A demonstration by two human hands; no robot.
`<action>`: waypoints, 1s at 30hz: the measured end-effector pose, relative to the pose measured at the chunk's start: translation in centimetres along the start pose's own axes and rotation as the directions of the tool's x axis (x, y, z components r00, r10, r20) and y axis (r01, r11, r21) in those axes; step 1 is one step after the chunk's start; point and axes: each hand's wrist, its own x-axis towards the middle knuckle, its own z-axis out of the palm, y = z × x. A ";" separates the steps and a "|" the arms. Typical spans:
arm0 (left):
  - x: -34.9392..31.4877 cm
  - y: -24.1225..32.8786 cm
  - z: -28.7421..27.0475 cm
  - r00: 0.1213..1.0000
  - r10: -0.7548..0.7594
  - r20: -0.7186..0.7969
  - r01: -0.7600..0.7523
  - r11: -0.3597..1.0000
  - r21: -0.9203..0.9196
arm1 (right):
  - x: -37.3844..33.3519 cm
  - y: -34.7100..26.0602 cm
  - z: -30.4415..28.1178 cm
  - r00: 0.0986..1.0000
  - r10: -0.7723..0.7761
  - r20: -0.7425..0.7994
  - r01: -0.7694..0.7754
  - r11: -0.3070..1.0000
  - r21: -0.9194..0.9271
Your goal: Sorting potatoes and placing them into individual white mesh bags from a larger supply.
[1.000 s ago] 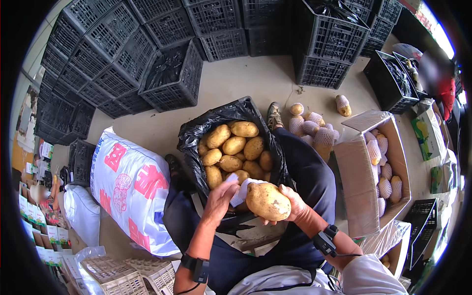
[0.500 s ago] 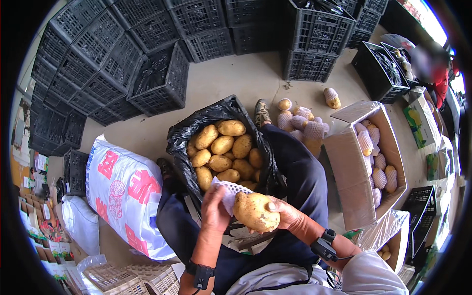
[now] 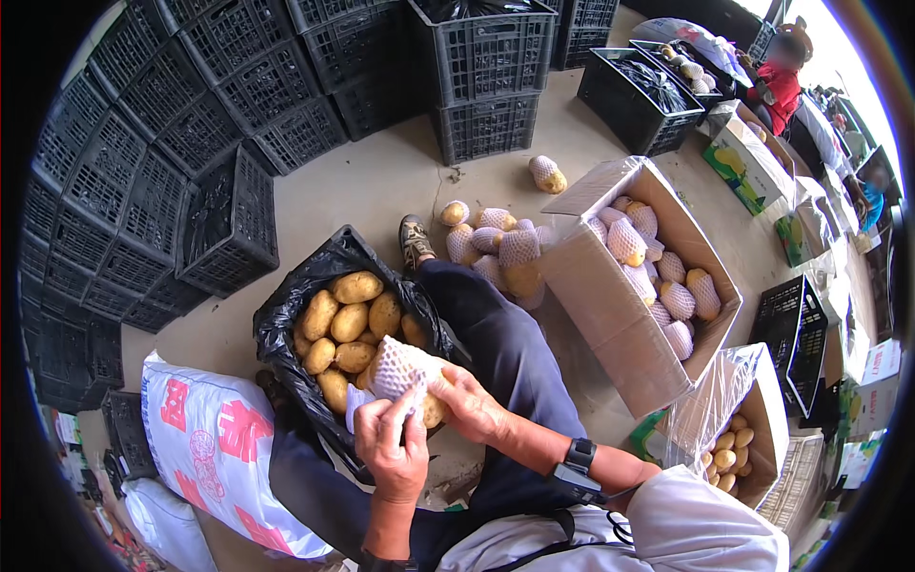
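A potato (image 3: pixel 434 411) is in my right hand (image 3: pixel 470 404), with fingers wrapped round its right side. A white foam net sleeve (image 3: pixel 398 368) covers most of its far part, leaving yellow skin bare near my palm. My left hand (image 3: pixel 392 446) pinches the sleeve's near edge between thumb and fingers. Both hands are over the near right side of a black crate (image 3: pixel 276 315) lined with black plastic. Inside the crate lie several bare potatoes (image 3: pixel 351 321). A second bit of pale net shows just left of the sleeve, partly behind my left fingers.
Right of my leg stands an open cardboard box (image 3: pixel 610 329) of net-sleeved potatoes. More sleeved potatoes (image 3: pixel 496 243) lie on the floor beside it. A plastic-lined box (image 3: pixel 767 429) holds bare potatoes. Stacked black crates (image 3: pixel 191 114) line the back; a white sack (image 3: pixel 205 453) stands left. A person (image 3: pixel 783 91) sits far right.
The foam net sleeve, earlier bunched beside the bare potato, now covers much of it. My left hand has moved to the sleeve's near edge. The view has swung right.
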 end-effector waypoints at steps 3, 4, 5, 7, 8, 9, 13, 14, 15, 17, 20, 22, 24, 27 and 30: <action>0.5 1.3 1.0 0.999 0.025 0.047 -0.026 0.999 0.020 | 0.3 -0.5 -0.8 0.999 0.038 -0.008 -0.036 0.981 0.189; 0.7 1.8 1.3 0.997 0.040 0.062 -0.041 0.999 0.019 | 0.6 -1.2 -1.0 0.995 0.091 -0.027 -0.080 0.956 0.282; 1.0 2.3 1.7 0.995 0.056 0.078 -0.056 0.998 -0.010 | 0.3 -1.8 -1.2 1.000 0.031 0.007 -0.032 0.967 0.254; 1.5 3.3 2.5 0.987 0.088 0.135 -0.076 0.993 -0.090 | -0.4 -4.0 -2.1 0.997 -0.069 -0.040 0.075 0.983 0.170; 1.7 3.7 2.9 0.980 0.087 0.179 -0.059 0.986 -0.157 | -0.8 -5.5 -2.8 0.987 -0.160 -0.034 0.162 0.983 0.085; 1.9 3.8 3.3 0.979 0.080 0.188 -0.044 0.981 -0.189 | -1.1 -7.2 -3.6 0.969 -0.190 -0.160 0.204 0.976 0.072; 1.8 2.2 3.6 0.961 -0.116 0.251 0.177 0.955 -0.239 | -3.6 -17.3 -9.4 0.801 -0.513 -0.309 0.445 0.855 -0.265; 1.6 1.1 3.2 0.949 -0.170 0.265 0.234 0.944 -0.232 | -4.3 -19.9 -11.1 0.760 -0.574 -0.304 0.527 0.819 -0.228; 1.3 0.0 2.9 0.942 -0.211 0.259 0.268 0.942 -0.204 | -5.1 -22.9 -12.9 0.636 -0.667 -0.387 0.497 0.739 -0.455; 0.3 -2.7 1.9 0.901 -0.341 0.270 0.393 0.904 -0.171 | -6.1 -28.6 -16.7 0.363 -0.880 -0.307 0.355 0.435 -0.828; -1.7 -6.5 0.4 0.811 -0.520 0.267 0.568 0.810 -0.147 | -7.2 -34.1 -23.3 0.132 -0.991 0.018 -0.009 -0.019 -1.000; -2.8 -8.9 -0.8 0.709 -0.653 0.268 0.698 0.705 -0.127 | -7.2 -36.5 -28.0 0.123 -0.952 0.279 -0.258 -0.303 -0.918; -3.7 -10.8 -1.5 0.655 -0.726 0.209 0.755 0.625 -0.197 | -6.1 -37.9 -31.6 0.528 -0.825 0.202 -0.643 -0.544 -0.540; -3.8 -13.7 -1.8 0.614 -0.778 0.134 0.775 0.563 -0.287 | -3.8 -37.6 -31.9 0.589 -0.770 -0.246 -0.728 -0.374 -0.575; -3.9 -15.9 -1.4 0.581 -0.810 0.072 0.780 0.530 -0.334 | 0.3 -36.2 -24.4 0.618 -0.786 0.035 -0.442 -0.384 -0.811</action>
